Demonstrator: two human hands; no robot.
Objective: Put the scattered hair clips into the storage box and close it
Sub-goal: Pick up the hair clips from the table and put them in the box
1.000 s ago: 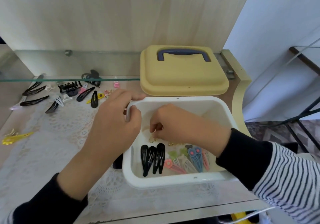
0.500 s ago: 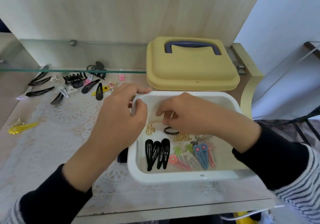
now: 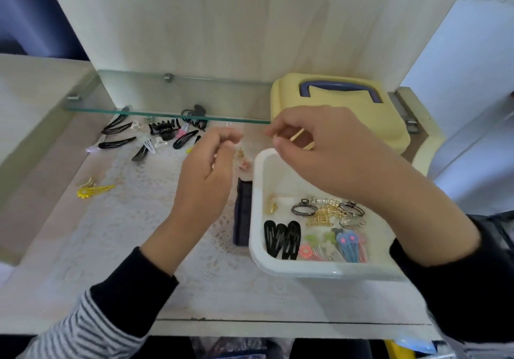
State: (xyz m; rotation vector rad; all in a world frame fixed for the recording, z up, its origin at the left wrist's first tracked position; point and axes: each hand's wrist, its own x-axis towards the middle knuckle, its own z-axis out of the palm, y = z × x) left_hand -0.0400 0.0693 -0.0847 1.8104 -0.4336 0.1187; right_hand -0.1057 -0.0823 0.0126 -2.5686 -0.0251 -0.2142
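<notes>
The white storage box (image 3: pixel 257 219) stands open at the right, holding black snap clips (image 3: pixel 282 239), coloured flower clips (image 3: pixel 333 249) and gold and metal ring clips (image 3: pixel 325 212). Its yellow lid (image 3: pixel 389 125) with a blue handle lies behind it. My right hand (image 3: pixel 333 158) hovers over the box's far left corner and pinches a thin pale-gold clip (image 3: pixel 298 135). My left hand (image 3: pixel 205 175) is raised left of the box, fingers loosely curled, with nothing seen in it. Scattered clips lie at the far left: black snap clips (image 3: pixel 118 143), a black claw clip (image 3: pixel 164 132), a yellow clip (image 3: pixel 94 190).
A small gold clip (image 3: pixel 239 153) and a pink one (image 3: pixel 245 164) lie between my left hand and the box. A dark flat piece (image 3: pixel 242 214) lies against the box's left wall. A glass shelf (image 3: pixel 167 114) juts over the far clips. A lace mat (image 3: pixel 111 233) covers the table.
My left hand has let go of the box's rim and lifted leftward. My right hand rose out of the box with the thin clip between its fingers.
</notes>
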